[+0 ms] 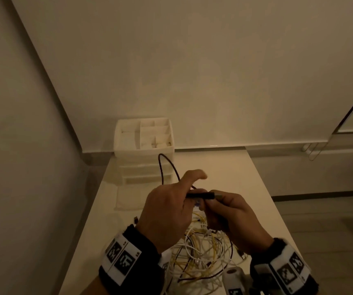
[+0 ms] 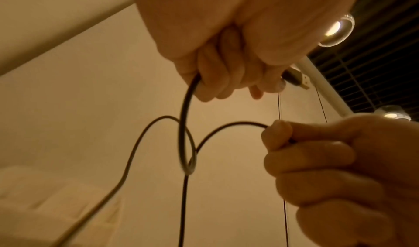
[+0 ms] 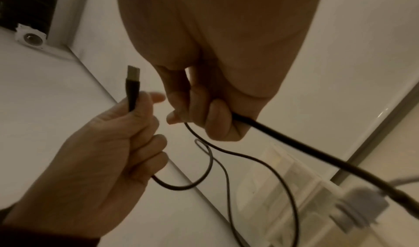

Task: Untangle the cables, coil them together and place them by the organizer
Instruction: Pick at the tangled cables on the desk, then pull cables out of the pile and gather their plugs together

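Note:
A black USB cable (image 1: 167, 167) loops up in front of the white organizer (image 1: 143, 135) at the table's far end. My left hand (image 1: 184, 194) grips the cable just behind its USB plug (image 1: 201, 195), with the thumb raised. My right hand (image 1: 211, 205) pinches the same cable a little further along. In the left wrist view the black cable (image 2: 186, 125) crosses itself in a loop between the left hand (image 2: 226, 75) and the right hand (image 2: 278, 134). The right wrist view shows the plug (image 3: 133, 82) sticking out of the left hand (image 3: 127, 139). A tangle of white and yellow cables (image 1: 199, 252) lies below both hands.
The pale table (image 1: 246, 179) is narrow, with its left edge near a wall and open floor to its right. A small loose connector (image 1: 135, 219) lies left of my left wrist. A blurred grey connector (image 3: 360, 208) hangs near the thick black lead (image 3: 317, 159).

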